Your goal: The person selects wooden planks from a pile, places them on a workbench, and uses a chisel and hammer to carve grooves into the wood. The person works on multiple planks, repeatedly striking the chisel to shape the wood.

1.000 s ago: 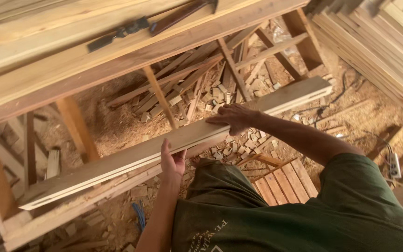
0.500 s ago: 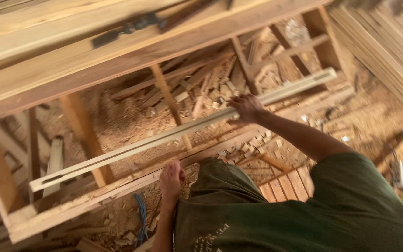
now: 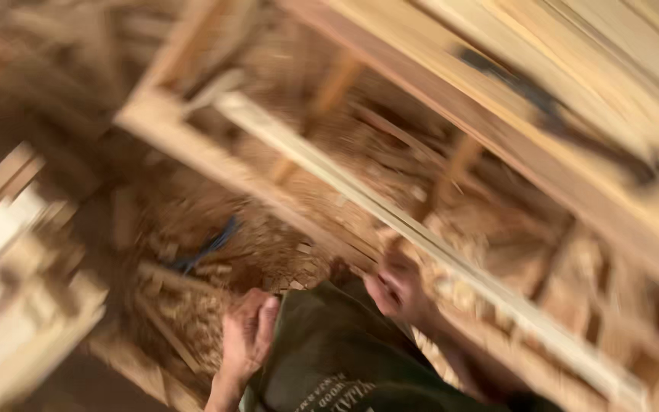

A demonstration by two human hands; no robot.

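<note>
- Big wooden frame (image 3: 192,152) standing over the floor, with long rails and short cross pieces; open in the middle, so the floor shows through.
- Wide flat boards (image 3: 573,114) lying along the top right, one beside the other, with a dark long tool (image 3: 566,126) resting on them; too blurry to tell what kind of tool.
- Long thin wood strip (image 3: 390,217) running slantwise from upper left to lower right, turned on its narrow edge, across the open part of the frame. Probably held this way so it can lie along the frame rail.
- Floor (image 3: 192,229) under the frame covered with wood chips, shavings and small scraps; something blue (image 3: 211,246) lying among them, too blurry to name.
- Dark green shirt (image 3: 329,343) at the bottom middle, between the two arms.
- Right hand (image 3: 394,288) raised up to the strip, right under it near its middle, fingers curled up toward it. Seems to be holding it, but too smeared to be sure of the grip.
- Left hand (image 3: 247,336) lower down, next to the shirt, apart from the strip. Fingers (image 3: 265,317) close together and a little bent, holding nothing that can be seen.
- Whole picture smeared, so small things stay hard to tell.
</note>
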